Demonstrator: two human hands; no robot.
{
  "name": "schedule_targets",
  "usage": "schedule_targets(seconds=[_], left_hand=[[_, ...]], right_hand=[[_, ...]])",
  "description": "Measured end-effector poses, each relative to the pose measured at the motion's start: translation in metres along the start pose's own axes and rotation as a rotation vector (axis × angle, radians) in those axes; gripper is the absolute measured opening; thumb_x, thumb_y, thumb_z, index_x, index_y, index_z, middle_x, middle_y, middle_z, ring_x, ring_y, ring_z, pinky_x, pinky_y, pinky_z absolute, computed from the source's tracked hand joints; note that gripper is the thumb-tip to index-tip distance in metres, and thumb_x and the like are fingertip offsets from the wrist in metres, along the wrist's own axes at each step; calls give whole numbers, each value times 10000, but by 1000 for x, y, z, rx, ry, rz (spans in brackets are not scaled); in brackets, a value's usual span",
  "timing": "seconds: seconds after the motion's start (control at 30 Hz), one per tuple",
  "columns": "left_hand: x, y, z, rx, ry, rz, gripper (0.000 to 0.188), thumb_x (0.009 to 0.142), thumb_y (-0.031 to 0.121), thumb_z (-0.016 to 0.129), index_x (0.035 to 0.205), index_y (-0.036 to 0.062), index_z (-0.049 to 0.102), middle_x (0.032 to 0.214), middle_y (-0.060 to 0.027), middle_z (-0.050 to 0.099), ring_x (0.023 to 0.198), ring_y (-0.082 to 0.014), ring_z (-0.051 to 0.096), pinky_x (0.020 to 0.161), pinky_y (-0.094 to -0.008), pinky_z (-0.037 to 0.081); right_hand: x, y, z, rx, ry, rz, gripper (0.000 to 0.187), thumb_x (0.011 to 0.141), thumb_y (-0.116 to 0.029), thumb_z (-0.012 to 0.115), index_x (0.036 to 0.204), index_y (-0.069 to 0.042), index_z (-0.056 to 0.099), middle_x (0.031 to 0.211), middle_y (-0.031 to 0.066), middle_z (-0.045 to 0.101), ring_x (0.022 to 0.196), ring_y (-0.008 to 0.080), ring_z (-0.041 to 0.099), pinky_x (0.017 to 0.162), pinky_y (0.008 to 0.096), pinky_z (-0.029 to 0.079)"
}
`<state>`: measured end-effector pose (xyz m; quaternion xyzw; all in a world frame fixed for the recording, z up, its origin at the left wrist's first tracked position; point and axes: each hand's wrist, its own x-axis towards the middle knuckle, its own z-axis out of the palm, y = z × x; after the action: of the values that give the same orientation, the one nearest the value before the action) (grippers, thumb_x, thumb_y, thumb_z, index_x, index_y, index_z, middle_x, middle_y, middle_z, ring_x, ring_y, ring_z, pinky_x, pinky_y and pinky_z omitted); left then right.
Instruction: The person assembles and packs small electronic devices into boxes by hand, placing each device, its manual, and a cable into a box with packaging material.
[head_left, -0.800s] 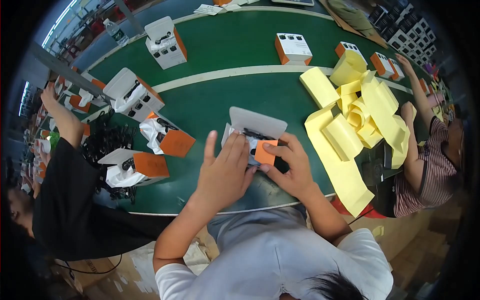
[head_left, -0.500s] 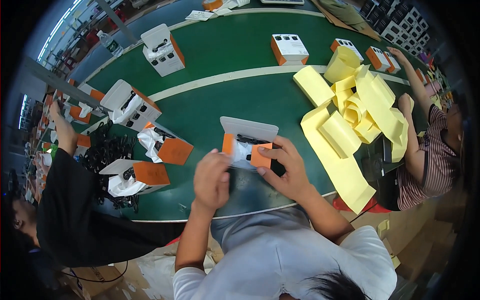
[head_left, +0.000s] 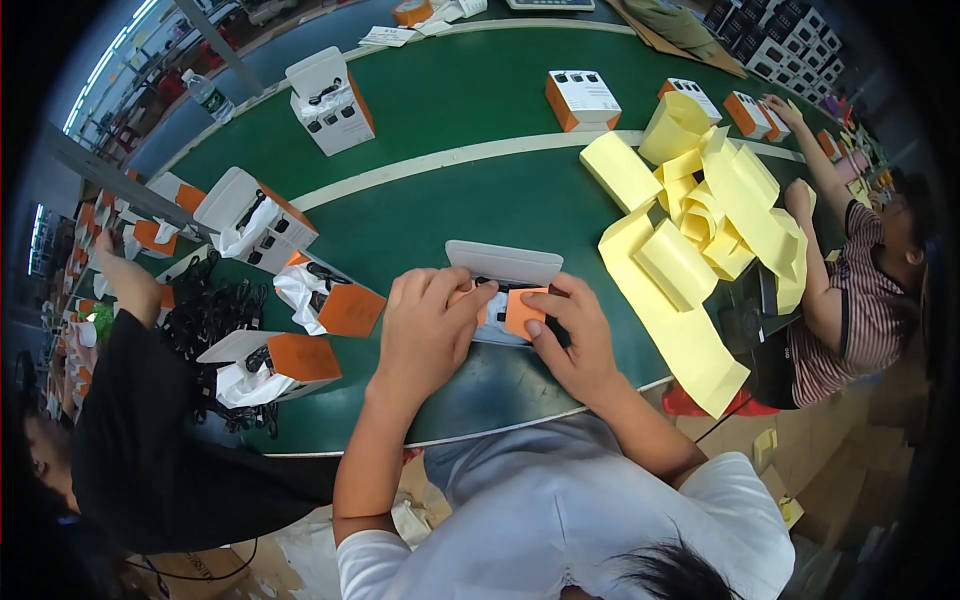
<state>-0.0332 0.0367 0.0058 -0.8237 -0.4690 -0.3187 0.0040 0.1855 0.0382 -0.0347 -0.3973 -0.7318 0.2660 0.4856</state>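
Note:
Directly in front of me an orange-and-white cardboard box (head_left: 503, 262) stands with its white lid flap raised on the far side. Inside it I see white wrapping and something dark, partly covered by my fingers. My left hand (head_left: 425, 325) is at the box's left side, its fingers bent over the orange side flap and the thumb reaching over the opening. My right hand (head_left: 575, 335) grips the right side, with fingers and thumb on the other orange side flap (head_left: 522, 310).
Left of me are open boxes (head_left: 305, 358) stuffed with white wrapping and a heap of black cables (head_left: 205, 315). A pile of yellow paper sheets (head_left: 690, 235) lies to the right. Closed boxes (head_left: 583, 98) stand on the green table's (head_left: 440, 215) far strip. Co-workers' arms (head_left: 130, 275) reach in from both sides.
My left hand has moved right and forward, onto the left flap and over the box's opening. My right hand keeps its hold on the right side. The view has shifted slightly.

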Motion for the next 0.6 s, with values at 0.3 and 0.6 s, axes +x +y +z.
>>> schedule_targets(seconds=[0.3, 0.6], left_hand=[[-8, -36, 2, -574, -58, -172, 320, 804, -34, 696, 1113, 50, 703, 1098, -87, 636, 1082, -260, 584, 903, -389, 485], [-7, -52, 27, -1156, -56, -183, 418, 774, -180, 643, 1146, 12, 631, 1299, -181, 670, 1277, -332, 602, 1087, -441, 468]], right_hand=[[3, -6, 1, -105, -105, 36, 382, 844, -88, 751, 1213, -55, 655, 1275, 171, 600, 1081, 335, 621, 942, 406, 465], [22, 2, -10, 90, -200, -56, 484, 815, -15, 765, 1265, -55, 591, 1274, 173, 584, 1162, 314, 596, 980, 379, 490]])
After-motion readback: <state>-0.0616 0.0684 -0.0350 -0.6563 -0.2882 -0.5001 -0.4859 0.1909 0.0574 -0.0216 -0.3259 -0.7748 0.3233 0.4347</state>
